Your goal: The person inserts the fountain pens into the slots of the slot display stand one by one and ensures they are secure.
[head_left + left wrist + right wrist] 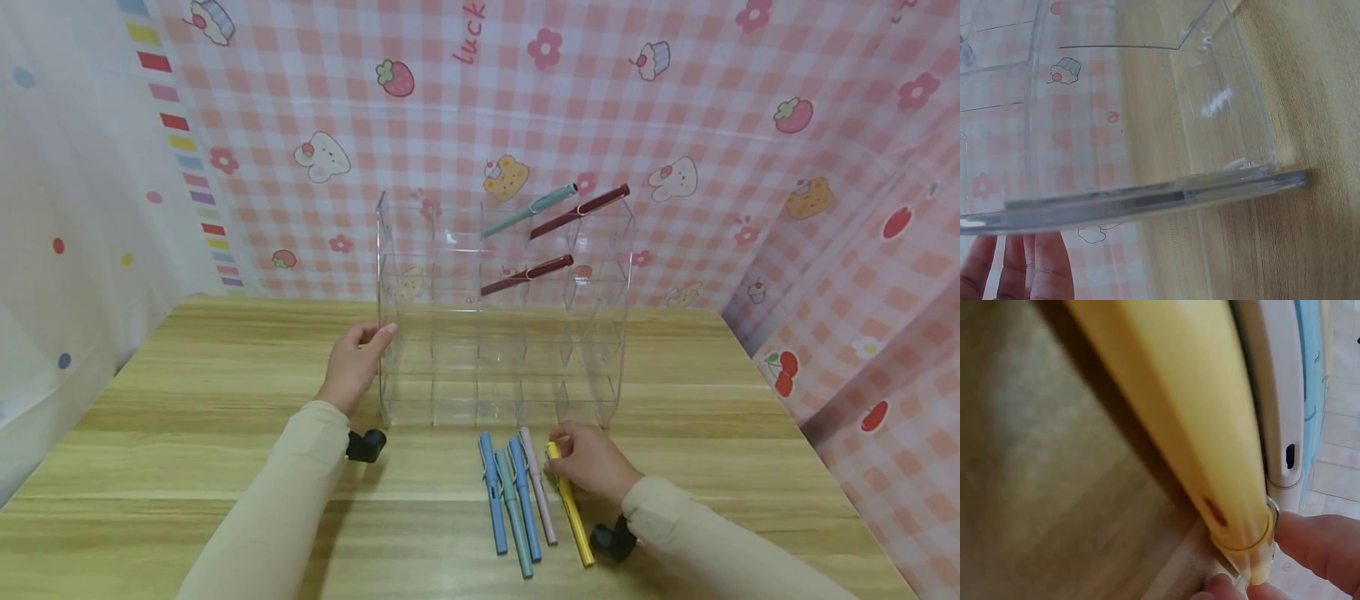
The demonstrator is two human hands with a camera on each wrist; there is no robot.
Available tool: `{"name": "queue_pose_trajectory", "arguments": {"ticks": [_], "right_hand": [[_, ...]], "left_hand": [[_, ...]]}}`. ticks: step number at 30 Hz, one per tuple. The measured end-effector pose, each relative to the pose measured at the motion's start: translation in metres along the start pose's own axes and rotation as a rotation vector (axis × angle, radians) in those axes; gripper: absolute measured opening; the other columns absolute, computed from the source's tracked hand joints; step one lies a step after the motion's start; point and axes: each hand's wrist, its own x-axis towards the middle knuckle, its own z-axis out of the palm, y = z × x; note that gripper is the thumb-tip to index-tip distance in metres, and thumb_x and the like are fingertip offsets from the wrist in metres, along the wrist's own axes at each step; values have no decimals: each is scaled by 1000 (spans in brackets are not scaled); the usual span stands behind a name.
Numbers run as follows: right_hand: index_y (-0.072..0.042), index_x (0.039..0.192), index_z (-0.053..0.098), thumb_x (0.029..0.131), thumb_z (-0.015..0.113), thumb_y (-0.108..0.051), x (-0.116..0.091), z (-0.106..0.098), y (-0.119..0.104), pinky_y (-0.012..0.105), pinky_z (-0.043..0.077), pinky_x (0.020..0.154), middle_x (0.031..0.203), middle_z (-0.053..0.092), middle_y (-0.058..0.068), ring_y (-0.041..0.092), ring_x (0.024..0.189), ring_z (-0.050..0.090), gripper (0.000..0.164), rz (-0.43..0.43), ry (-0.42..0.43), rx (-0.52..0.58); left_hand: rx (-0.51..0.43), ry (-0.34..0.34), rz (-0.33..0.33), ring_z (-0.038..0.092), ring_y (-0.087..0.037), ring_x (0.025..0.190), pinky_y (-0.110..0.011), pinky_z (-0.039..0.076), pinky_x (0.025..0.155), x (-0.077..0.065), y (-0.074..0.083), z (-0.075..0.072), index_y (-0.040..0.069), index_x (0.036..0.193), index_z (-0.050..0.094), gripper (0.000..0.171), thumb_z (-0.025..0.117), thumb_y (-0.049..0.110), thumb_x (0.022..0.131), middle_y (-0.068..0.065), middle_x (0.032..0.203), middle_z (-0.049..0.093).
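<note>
Holding clear rack (504, 312) of three pens (580, 213), left hand (352, 367); pinching yellow pen (572, 508), right hand (596, 462)

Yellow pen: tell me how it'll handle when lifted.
The yellow pen should stay stiff, as its barrel looks straight and solid. It is probably light, being so slim. It may slip a little, since its surface looks smooth and shiny.
</note>
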Motion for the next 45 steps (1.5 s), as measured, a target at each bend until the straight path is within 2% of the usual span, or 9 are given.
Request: {"name": "queue_pose_trajectory", "arguments": {"ticks": [5,13,19,28,36,45], "right_hand": [[4,106,65,75,78,-6,4,1,-1,34,51,66,85,66,8,18,76,59,35,-14,1,-46],[-2,95,64,75,76,-5,6,1,-2,28,46,56,75,61,4,15,64,54,23,9,-7,-65],[-4,91,62,74,73,-3,7,2,-1,26,43,54,73,59,3,14,60,53,21,36,-17,-44],[1,105,60,78,70,-1,1,-10,-6,30,48,57,84,61,9,18,68,56,28,48,-12,128],[4,118,55,88,63,-2,-1,-30,-15,37,52,58,86,54,11,20,63,53,31,24,14,270],[4,122,54,90,64,-5,-1,-58,-28,36,57,64,93,55,11,17,78,56,35,-27,152,356]], "left_hand": [[4,6,-3,47,-26,109,-37,44,90,0,1,0,1,133,48,57,52,45,97,-16,128,49],[2,0,-16,46,-27,111,-39,43,93,0,1,0,2,135,47,57,51,45,98,-16,129,47],[3,-2,-17,46,-27,111,-39,43,93,0,1,0,1,135,47,56,51,44,98,-16,129,47],[5,-13,-23,46,-27,112,-40,43,94,-1,2,0,2,136,46,58,50,46,98,-16,131,46],[6,-8,-20,46,-27,112,-40,43,94,-2,3,0,2,137,45,58,50,46,98,-16,131,47],[11,-4,-12,47,-27,110,-39,43,92,-1,2,0,2,136,46,60,50,48,97,-16,130,47]]}}
